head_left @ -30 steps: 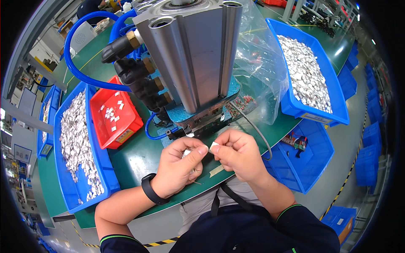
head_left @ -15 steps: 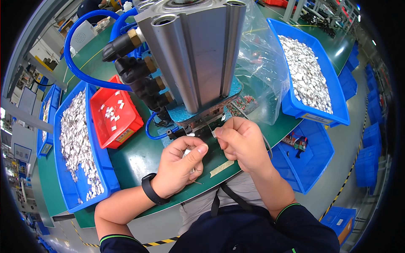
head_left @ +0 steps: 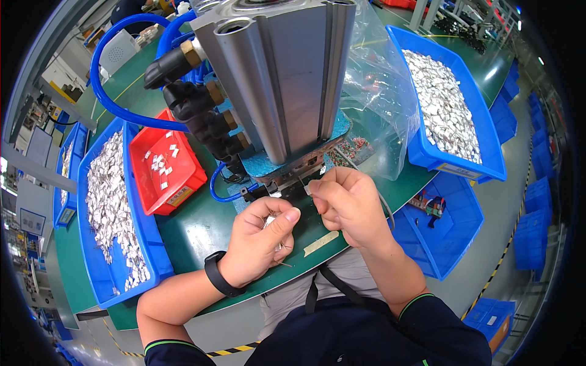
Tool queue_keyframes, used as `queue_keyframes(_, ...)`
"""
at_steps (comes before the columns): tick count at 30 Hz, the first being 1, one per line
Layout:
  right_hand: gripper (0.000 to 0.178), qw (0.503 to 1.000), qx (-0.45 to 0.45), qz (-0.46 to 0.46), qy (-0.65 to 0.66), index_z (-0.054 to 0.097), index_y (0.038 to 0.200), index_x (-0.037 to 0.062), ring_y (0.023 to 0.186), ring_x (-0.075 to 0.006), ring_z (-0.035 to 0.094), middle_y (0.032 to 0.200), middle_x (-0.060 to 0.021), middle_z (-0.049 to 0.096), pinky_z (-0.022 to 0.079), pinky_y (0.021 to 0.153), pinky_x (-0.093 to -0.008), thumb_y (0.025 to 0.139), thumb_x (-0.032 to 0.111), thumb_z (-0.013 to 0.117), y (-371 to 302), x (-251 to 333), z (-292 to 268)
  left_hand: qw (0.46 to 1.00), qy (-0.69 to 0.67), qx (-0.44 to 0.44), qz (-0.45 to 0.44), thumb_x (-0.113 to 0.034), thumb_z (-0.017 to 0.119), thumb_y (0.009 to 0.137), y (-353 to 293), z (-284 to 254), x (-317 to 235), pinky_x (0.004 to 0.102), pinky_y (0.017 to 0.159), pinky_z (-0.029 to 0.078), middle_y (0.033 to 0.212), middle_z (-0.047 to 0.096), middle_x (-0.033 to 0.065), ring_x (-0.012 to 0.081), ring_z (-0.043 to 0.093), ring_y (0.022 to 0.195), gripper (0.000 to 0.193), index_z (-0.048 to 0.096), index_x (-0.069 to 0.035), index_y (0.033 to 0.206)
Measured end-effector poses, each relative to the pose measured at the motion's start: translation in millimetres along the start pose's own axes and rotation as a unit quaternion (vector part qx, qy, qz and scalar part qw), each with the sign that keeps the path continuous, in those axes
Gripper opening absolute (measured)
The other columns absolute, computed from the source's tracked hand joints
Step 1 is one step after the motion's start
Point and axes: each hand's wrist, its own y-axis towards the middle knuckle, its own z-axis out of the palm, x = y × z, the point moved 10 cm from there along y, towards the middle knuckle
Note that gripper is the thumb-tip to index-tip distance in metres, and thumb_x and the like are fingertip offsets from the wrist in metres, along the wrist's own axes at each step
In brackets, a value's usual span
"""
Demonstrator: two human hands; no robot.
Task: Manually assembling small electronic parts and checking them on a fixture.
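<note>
A pneumatic press (head_left: 284, 85) with a grey metal cylinder and a blue base stands before me on the green workbench. Just below its jaw, my right hand (head_left: 347, 198) pinches a small white part with thin wire leads (head_left: 308, 188), its leads pointing up at the press. Whether the leads touch the jaw I cannot tell. My left hand (head_left: 259, 238), wearing a black wristband, is curled around several similar white leaded parts (head_left: 270, 222); wires stick out between the fingers and below the palm. Both hands are close together at the bench's near edge.
Left stand a blue bin (head_left: 160, 256) full of white leaded parts and a red bin (head_left: 194, 180) holding a few. At right are another full blue bin (head_left: 491, 165) and a lower blue bin (head_left: 467, 229). Clear plastic sheeting (head_left: 387, 122) and blue air hoses (head_left: 97, 79) flank the press.
The pinched white part in my right hand has tilted slightly and shifted a little left under the press. My left hand stays where it was.
</note>
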Motion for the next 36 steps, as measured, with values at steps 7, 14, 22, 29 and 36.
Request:
queue_keyframes(7,0.019,1.0,0.016,-0.001,0.001,0.052,0.073,0.0025,0.041,-0.002,0.035,0.059,-0.0012,0.05,0.022,0.036,-0.02,0.081,0.012,0.066,1.8,-3.3,-1.5,1.0,-0.001,0.002,0.0,-0.016,0.06,0.092,-0.1,0.4,0.0,0.0224,0.038,0.026,0.062,0.047,0.0004,0.0076,0.039,0.043,0.014,0.053,-0.005,0.098)
queue_keyframes(14,0.012,0.999,0.024,-0.002,0.026,0.054,0.083,-0.0001,0.041,-0.0023,0.036,0.066,-0.0045,0.054,0.023,0.036,-0.0196,0.083,0.009,0.063,0.6,-2.2,2.6,1.0,-0.001,0.0,-0.003,-0.014,0.059,0.092,0.1,2.7,-2.6,0.0224,0.039,0.027,0.062,0.047,0.0004,0.0073,0.038,0.043,0.014,0.052,-0.004,0.099)
queue_keyframes(22,0.007,0.998,0.053,-0.029,0.026,0.053,0.083,0.0002,0.044,-0.0066,0.047,0.073,-0.011,0.06,0.025,0.034,-0.0191,0.086,0.005,0.057,-6.4,-0.2,1.5,0.999,0.032,0.012,0.013,-0.005,0.06,0.09,-0.9,6.2,-3.1,0.0223,0.039,0.029,0.072,0.05,0.0015,0.0056,0.04,0.046,0.022,0.049,-0.003,0.109)
queue_keyframes(29,0.01,0.994,0.093,0.009,0.054,0.053,0.087,-0.0011,0.049,-0.009,0.054,0.074,-0.0109,0.061,0.027,0.033,-0.0184,0.085,0.006,0.06,-10.1,-5.6,4.1,0.999,0.041,0.021,0.021,-0.004,0.06,0.089,-2.1,7.9,-4.9,0.0208,0.041,0.031,0.073,0.05,0.0008,0.0045,0.041,0.048,0.033,0.047,-0.005,0.119)
queue_keyframes(36,0.024,0.98,0.175,0.089,-0.043,0.06,0.102,-0.004,0.049,-0.0033,0.046,0.067,-0.0035,0.057,0.026,0.037,-0.018,0.082,0.008,0.068,-14.3,-25.4,22.0,0.995,0.071,0.063,0.013,-0.002,0.061,0.087,-3.8,15.8,-4.7,0.0192,0.05,0.038,0.082,0.054,0.0008,0.0045,0.048,0.058,0.049,0.041,-0.007,0.131)
